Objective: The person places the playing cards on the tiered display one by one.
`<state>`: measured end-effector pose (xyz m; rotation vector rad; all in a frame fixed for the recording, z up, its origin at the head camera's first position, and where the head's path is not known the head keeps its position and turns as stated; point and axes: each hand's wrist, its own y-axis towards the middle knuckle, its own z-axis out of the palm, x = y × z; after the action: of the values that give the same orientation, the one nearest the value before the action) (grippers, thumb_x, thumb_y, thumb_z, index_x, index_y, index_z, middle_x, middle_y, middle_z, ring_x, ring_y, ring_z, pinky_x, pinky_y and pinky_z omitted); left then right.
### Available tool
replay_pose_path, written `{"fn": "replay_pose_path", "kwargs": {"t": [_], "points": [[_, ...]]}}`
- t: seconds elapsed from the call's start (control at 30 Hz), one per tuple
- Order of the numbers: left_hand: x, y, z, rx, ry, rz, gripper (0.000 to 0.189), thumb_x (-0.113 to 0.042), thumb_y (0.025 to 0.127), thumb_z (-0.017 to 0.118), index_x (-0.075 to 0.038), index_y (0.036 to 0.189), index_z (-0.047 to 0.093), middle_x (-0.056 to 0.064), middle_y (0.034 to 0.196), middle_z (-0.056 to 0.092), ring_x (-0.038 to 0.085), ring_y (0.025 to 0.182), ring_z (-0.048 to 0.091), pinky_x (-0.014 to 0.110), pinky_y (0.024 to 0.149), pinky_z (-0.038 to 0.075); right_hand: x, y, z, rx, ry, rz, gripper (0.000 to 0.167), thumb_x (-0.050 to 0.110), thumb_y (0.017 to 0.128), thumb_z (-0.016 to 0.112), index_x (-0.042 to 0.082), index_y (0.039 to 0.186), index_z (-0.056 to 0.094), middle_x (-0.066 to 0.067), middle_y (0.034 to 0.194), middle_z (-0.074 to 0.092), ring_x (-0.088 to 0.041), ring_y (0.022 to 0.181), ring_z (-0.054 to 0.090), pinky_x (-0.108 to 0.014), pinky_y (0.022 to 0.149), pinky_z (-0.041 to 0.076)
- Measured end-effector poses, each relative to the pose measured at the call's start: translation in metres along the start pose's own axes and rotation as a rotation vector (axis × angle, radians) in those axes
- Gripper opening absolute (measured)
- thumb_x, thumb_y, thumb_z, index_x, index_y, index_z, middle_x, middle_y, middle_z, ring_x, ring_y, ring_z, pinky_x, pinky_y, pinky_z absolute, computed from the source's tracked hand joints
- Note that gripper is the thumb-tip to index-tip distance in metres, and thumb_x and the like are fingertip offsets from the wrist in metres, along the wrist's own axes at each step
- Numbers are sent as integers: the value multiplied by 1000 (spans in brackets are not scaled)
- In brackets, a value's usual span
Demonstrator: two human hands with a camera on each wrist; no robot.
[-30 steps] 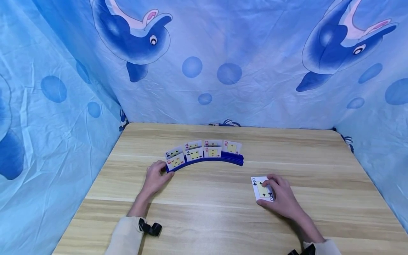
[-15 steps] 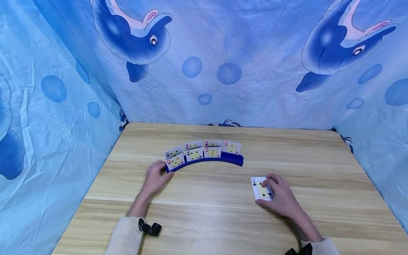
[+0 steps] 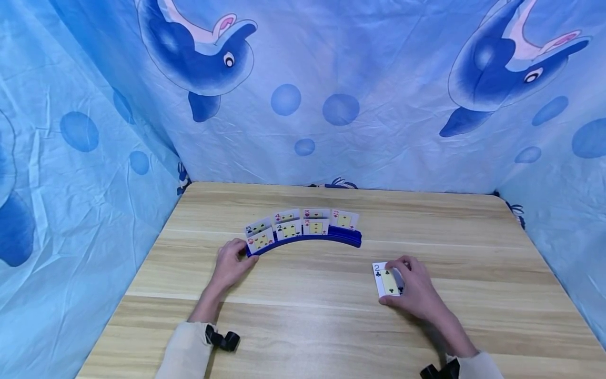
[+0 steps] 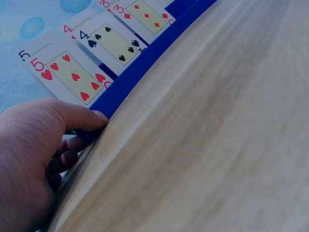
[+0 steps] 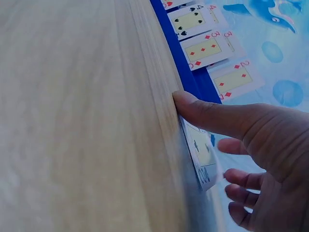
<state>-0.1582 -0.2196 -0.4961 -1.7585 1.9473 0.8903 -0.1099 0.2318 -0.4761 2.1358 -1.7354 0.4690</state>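
A curved blue card holder stands towards the back of the table with playing cards upright in two rows. My left hand grips its left end, thumb in front, beside the five of hearts. Further right are the four of spades, the three of diamonds and, in the rear row, the two of diamonds. My right hand pinches a two of clubs between thumb and fingers, low over the tabletop. The hand covers the card's right part.
The wooden table spreads around both hands. Blue cloth with printed dolphins hangs behind it and at both sides. A black wrist camera is strapped at the left sleeve.
My right forefinger has shifted up towards the top edge of the two of clubs, and the right wrist has moved slightly left. My left hand and the card holder have stayed put.
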Motion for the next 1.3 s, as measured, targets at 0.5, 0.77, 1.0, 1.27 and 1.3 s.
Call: {"fn": "replay_pose_path", "kwargs": {"t": [0.5, 0.77, 1.0, 1.27, 1.3], "points": [[0, -1, 0, -11, 7, 8, 34, -13, 80, 80, 3, 107, 70, 19, 108, 71, 33, 99, 60, 40, 86, 35, 11, -3, -4, -120, -156, -54, 107, 38, 49, 99, 7, 141, 53, -17, 116, 45, -32, 100, 42, -40, 81, 31], [0, -2, 0, 2, -6, -8, 35, -14, 80, 80, 3, 109, 70, 19, 110, 70, 33, 102, 60, 42, 89, 35, 13, -5, -10, -139, -209, -8, 90, 44, 52, 97, 8, 126, 61, -20, 116, 50, -30, 87, 50, -34, 67, 41], [0, -1, 0, 20, -2, -20, 37, -16, 81, 79, 3, 111, 69, 19, 112, 70, 34, 104, 60, 42, 90, 35, 13, -9, -21, -71, -128, 44, 61, 26, 71, 90, 7, 121, 59, -16, 104, 69, -21, 78, 61, -34, 60, 46], [-1, 0, 0, 23, 2, -24, 38, -17, 81, 79, 3, 112, 69, 19, 113, 70, 34, 104, 60, 41, 89, 35, 10, -12, -36, -76, -76, 12, 40, 9, 80, 79, 6, 117, 63, -15, 96, 72, -21, 75, 63, -33, 59, 44], [-1, 0, 0, 22, 5, -23, 38, -17, 81, 79, 3, 112, 69, 19, 112, 70, 33, 104, 60, 41, 89, 35, 9, -12, -37, -77, -72, 6, 39, 8, 81, 78, 6, 117, 63, -16, 96, 72, -20, 74, 64, -32, 59, 44]]}}
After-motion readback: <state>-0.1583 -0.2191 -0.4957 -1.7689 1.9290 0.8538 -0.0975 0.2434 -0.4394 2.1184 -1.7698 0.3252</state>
